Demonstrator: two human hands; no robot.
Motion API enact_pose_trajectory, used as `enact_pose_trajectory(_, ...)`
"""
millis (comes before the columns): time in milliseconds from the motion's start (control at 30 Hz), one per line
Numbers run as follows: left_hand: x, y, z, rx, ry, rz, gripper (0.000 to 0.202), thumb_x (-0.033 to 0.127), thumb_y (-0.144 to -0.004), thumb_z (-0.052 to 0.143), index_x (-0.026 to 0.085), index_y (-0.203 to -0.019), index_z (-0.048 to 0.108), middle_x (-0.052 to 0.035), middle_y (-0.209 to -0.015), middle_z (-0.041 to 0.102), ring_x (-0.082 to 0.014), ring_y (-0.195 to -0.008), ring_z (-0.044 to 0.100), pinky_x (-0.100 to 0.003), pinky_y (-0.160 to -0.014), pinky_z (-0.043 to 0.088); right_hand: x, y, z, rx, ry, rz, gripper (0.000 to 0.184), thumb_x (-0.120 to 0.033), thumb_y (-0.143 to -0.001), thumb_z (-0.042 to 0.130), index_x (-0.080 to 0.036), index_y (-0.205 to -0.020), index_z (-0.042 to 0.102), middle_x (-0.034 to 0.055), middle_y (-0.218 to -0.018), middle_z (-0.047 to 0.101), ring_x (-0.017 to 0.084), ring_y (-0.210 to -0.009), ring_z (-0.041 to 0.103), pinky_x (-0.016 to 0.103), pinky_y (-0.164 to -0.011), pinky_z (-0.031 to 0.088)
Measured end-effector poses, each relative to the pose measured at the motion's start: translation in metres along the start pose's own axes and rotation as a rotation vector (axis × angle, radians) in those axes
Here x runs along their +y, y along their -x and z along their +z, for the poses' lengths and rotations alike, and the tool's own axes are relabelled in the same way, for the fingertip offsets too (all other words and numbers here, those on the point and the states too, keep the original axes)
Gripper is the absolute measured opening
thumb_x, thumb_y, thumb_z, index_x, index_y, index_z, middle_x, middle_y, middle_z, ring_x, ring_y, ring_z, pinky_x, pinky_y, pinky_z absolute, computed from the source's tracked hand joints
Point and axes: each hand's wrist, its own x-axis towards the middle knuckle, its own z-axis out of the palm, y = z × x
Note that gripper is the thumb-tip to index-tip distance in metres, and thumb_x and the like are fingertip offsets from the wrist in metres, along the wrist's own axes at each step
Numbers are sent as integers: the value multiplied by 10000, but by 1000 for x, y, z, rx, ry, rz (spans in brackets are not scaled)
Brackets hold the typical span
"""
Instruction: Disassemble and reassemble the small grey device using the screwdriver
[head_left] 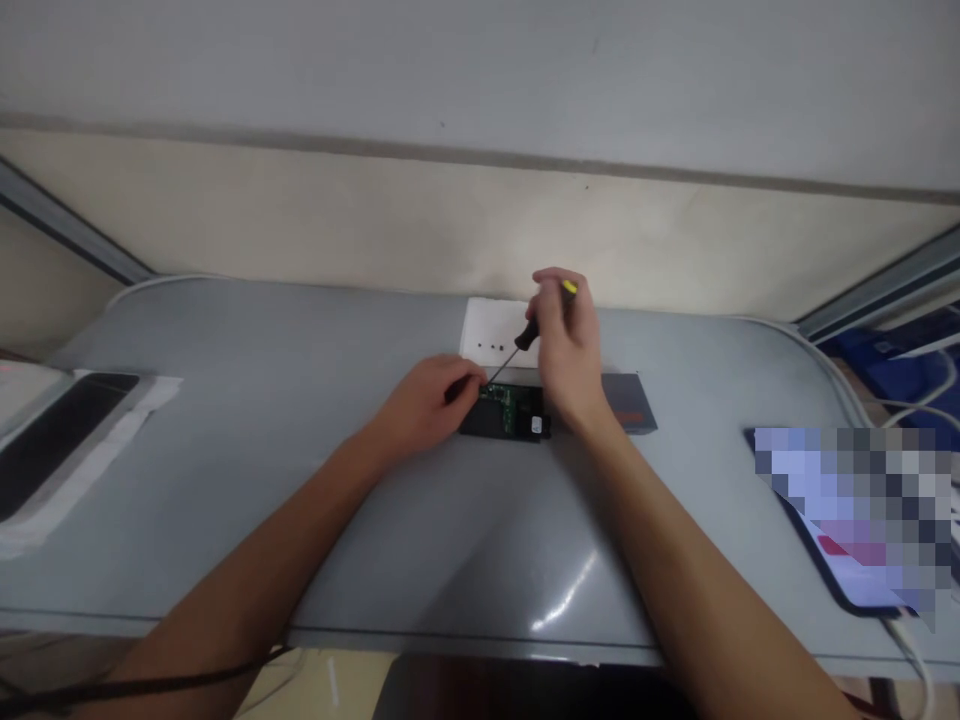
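A small black device with a green circuit board [511, 410] lies open on the grey table [300, 450]. My left hand [427, 402] rests closed against its left end and holds it down. My right hand [566, 345] is wrapped round a small screwdriver [525, 338] with a black handle and a yellow cap. The screwdriver slants down to the left, and its tip touches the board's upper left corner. Behind the device lies a white card [491, 332] with three tiny dark specks, perhaps screws.
A dark flat cover [630, 402] lies right of the device. A phone [840, 520] with a lit, blurred screen and a white cable sits at the right edge. A black panel in white wrapping [60, 440] lies at the left. A wall stands behind the table.
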Motion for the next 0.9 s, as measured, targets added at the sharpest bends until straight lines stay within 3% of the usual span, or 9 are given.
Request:
enact_pose_trajectory(167, 4, 0, -1, -9, -22, 10, 214, 245, -1012, 485, 206, -967, 690, -46, -964, 757, -218, -922, 686, -387, -891, 514, -20, 1, -5, -9, -12, -172, 180, -446, -1031, 577, -285, -1111, 594, 27, -1000, 687, 167, -942, 682, 336, -817, 550)
enact_pose_trajectory(267, 7, 2, -3, -19, -35, -11, 245, 265, -1034, 465, 207, -963, 691, -51, -950, 733, -218, -914, 674, -393, -888, 515, -49, -4, -30, 65, 40, -324, 108, -332, -1031, 575, -312, -1120, 632, 31, -1017, 660, 160, -872, 677, 353, -808, 556)
enact_pose_trajectory(333, 9, 5, -8, -37, -35, -6, 248, 322, -1048, 484, 211, -1045, 706, -69, -1040, 708, -219, -942, 666, -397, -908, 523, -67, -8, -55, -4, 279, -404, 139, -279, -991, 626, -293, -1109, 698, 46, -1022, 678, 181, -899, 670, 370, -833, 546)
enact_pose_trajectory(433, 11, 9, -16, -102, 12, -8, 324, 426, -987, 641, 249, -1256, 672, -83, -1252, 653, -243, -1080, 650, -415, -1008, 516, -78, -9, -99, -439, 738, -280, 240, -372, -964, 671, -285, -1175, 744, 69, -1168, 734, 258, -1027, 709, 425, -896, 563)
enact_pose_trajectory(533, 11, 13, -24, -165, 35, -73, 495, 470, -903, 763, 291, -1345, 631, -69, -1320, 646, -276, -1162, 627, -433, -1050, 499, -71, -4, -135, -836, 1066, -112, 575, -514, -901, 724, -346, -1443, 633, 80, -1491, 624, 289, -996, 742, 446, -865, 586)
enact_pose_trajectory(600, 10, 14, -27, -187, 23, -97, 577, 501, -861, 807, 307, -1371, 619, -69, -1351, 643, -296, -1190, 617, -446, -1047, 496, -63, 2, -150, -921, 1188, 14, 657, -527, -905, 705, -383, -1527, 550, 69, -1578, 555, 281, -944, 760, 435, -806, 593)
enact_pose_trajectory(700, 6, 14, -30, -228, 32, -77, 700, 503, -777, 878, 331, -1401, 611, -70, -1382, 635, -321, -1235, 601, -448, -1040, 501, -60, 6, -157, -965, 1229, 77, 685, -508, -924, 667, -375, -1573, 495, 69, -1580, 558, 294, -1009, 763, 427, -824, 593)
enact_pose_trajectory(800, 1, 13, -31, -246, 43, -83, 702, 455, -760, 891, 349, -1401, 628, -69, -1338, 652, -312, -1193, 612, -444, -1020, 510, -64, 1, -153, -972, 1171, 87, 636, -537, -925, 655, -320, -1518, 580, 79, -1467, 663, 310, -1101, 744, 435, -918, 581)
enact_pose_trajectory(900, -2, 12, -31, -239, 34, -120, 716, 486, -749, 895, 353, -1405, 641, -73, -1225, 674, -299, -1102, 627, -437, -965, 528, -68, -5, -143, -969, 1095, 135, 592, -599, -947, 606, -286, -1448, 659, 75, -1311, 760, 296, -1061, 752, 429, -931, 577)
